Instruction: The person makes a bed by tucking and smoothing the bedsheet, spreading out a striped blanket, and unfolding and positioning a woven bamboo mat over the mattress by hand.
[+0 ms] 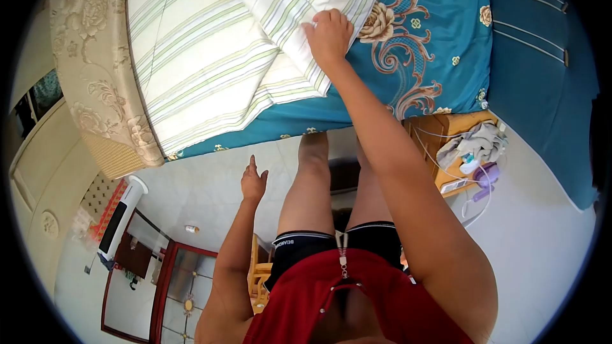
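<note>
From the head view, here's your right hand, out over the bed and down on the striped sheet, close by the turned-back edge. The fingers are bent onto the cloth, thumb out to one side; the back of the hand faces you, so whether they pinch the fabric or merely press it, you can't tell. That long reach looks like a matter of footing: you're standing at the bedside, and the fold lies well in from it.

The sheet covers the beige flowered cover's side of the bed, rumpled, with the blue bedding showing beyond. And your left hand! Low over the floor, bare, index finger straight, touching nothing, perhaps simply out for balance; its remaining fingers are hard to separate. The sheet's far end is cut off at the top, and your feet are hard to make out.
</note>
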`<move>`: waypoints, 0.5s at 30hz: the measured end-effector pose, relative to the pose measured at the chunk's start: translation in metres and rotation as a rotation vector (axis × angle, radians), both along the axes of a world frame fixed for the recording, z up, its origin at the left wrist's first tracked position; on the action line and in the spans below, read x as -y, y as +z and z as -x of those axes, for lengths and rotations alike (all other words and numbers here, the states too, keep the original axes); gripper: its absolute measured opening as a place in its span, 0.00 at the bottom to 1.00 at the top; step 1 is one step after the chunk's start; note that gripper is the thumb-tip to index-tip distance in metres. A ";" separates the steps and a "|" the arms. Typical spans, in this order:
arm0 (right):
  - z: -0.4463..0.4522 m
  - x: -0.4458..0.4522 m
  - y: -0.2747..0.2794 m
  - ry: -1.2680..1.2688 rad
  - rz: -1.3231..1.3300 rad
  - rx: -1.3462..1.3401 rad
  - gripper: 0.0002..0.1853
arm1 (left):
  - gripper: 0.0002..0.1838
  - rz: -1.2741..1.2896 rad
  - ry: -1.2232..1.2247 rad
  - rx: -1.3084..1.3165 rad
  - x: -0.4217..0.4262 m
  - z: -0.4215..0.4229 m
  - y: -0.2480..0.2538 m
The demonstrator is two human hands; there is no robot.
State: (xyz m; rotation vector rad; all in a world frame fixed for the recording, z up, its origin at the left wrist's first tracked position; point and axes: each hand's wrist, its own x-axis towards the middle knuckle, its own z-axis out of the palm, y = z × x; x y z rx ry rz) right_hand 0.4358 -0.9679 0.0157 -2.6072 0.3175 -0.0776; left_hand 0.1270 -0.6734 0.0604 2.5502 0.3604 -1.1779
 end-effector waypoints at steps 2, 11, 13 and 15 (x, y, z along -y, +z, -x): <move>-0.005 0.000 -0.013 0.037 0.058 0.006 0.11 | 0.33 0.043 0.089 -0.036 0.000 0.001 -0.003; 0.023 0.005 0.020 0.202 0.047 0.125 0.04 | 0.28 0.170 0.350 -0.056 -0.012 -0.003 -0.012; 0.053 -0.021 0.033 0.368 -0.012 0.076 0.02 | 0.29 0.125 0.372 -0.018 -0.016 -0.002 -0.013; 0.103 -0.062 0.052 0.571 -0.214 0.173 0.03 | 0.30 0.065 0.396 0.040 -0.022 0.002 -0.015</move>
